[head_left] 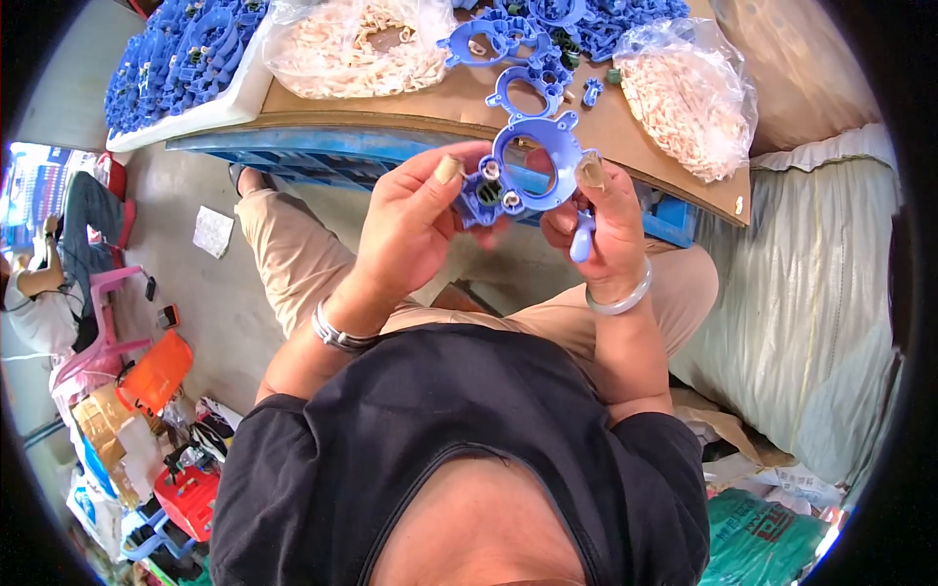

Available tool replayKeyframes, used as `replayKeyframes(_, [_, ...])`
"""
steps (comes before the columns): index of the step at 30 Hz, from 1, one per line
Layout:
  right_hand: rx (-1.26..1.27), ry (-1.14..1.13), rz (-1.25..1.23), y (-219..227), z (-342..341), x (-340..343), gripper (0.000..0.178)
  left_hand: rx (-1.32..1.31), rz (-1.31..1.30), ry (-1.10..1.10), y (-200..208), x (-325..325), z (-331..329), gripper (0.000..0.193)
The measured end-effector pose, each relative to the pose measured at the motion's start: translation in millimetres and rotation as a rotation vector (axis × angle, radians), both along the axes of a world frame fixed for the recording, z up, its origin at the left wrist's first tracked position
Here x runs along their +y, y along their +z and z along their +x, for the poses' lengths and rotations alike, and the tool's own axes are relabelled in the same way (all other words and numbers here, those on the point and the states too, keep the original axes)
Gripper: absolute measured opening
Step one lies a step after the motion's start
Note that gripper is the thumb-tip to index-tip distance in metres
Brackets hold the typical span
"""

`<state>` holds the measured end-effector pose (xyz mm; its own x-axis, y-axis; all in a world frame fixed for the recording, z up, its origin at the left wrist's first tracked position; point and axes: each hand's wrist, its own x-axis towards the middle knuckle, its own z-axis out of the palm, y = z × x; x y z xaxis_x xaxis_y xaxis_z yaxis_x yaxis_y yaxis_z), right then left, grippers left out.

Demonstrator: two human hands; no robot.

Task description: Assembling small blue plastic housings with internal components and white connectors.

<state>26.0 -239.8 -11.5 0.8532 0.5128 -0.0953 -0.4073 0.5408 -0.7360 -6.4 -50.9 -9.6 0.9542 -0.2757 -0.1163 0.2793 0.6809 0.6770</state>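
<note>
Between both hands, just above the lap: holding a blue ring-shaped plastic part (526,168), pinched from both sides. Left hand (410,220) clamping its left edge, thumb lying over the rim; right hand (606,220) clamping the right edge, thumb pressing on top, lower fingers also trapping a small blue handle-like piece (582,234).

Sitting in the part's lower left lobe: two small pale inserts (500,184) and a dark green one; whether fully seated, cannot tell.

Risks, judging from the grip:
- Holding over open knees, away from the board (459,103) just beyond the hands. Slipping here probably meaning a part dropping to the floor.
- Tilting the ring likely shaking loose inserts out.
- Right hand juggling two items, so weakening the pinch on the ring.
- Squeezing a thin ring from both sides possibly flexing it and popping the inserts.

Beyond the hands: more blue parts (547,39) and two clear bags of pale small pieces (352,49) (689,93).
</note>
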Motion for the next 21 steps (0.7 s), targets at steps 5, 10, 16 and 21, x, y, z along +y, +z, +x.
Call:
replayKeyframes(5, [0.1,-0.149,-0.092,0.7,-1.0,7.0,0.04,-0.873,1.099,0.542,1.3,2.5,0.3,0.038])
replayKeyframes(10, [0.144,-0.13,-0.094,2.6,-5.8,9.8,0.038,-1.256,1.447,0.478,2.3,-1.1,0.2,0.041])
replayKeyframes(16, [0.134,-0.088,-0.145,1.9,-7.3,8.6,0.038,-1.353,1.464,0.574,-7.6,-3.4,4.6,0.034])
replayKeyframes(21, [0.077,-0.105,-0.19,-4.0,-8.1,13.8,0.036,-1.193,1.389,0.568,-8.4,-0.7,5.5,0.028])
